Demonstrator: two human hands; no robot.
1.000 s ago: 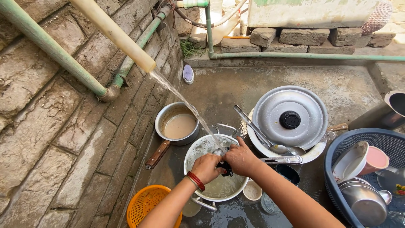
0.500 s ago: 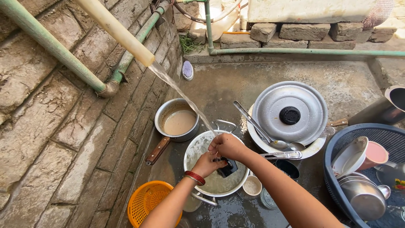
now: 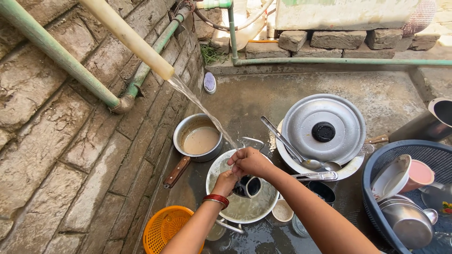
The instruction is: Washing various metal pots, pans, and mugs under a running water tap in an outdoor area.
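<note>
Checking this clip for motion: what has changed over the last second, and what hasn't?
Both hands drew back a little toward the person. The right hand now sits lower over the pan; the left hand keeps hold of the dark cup there. Water still pours from the pipe into the pan. The saucepan, lid, orange basket and blue basket stayed put.

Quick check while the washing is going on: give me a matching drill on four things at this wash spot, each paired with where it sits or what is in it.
Things:
1. Saucepan
2. Round lid
3. Orange basket
4. Blue basket

States:
A. Holds stacked cups and steel dishes, far right
B. Holds cloudy brownish water, next to the brick wall
C. At the bottom edge, beside the left forearm
D. Lies over a white bowl, black knob up

Pairs: 1-B, 2-D, 3-C, 4-A
</note>
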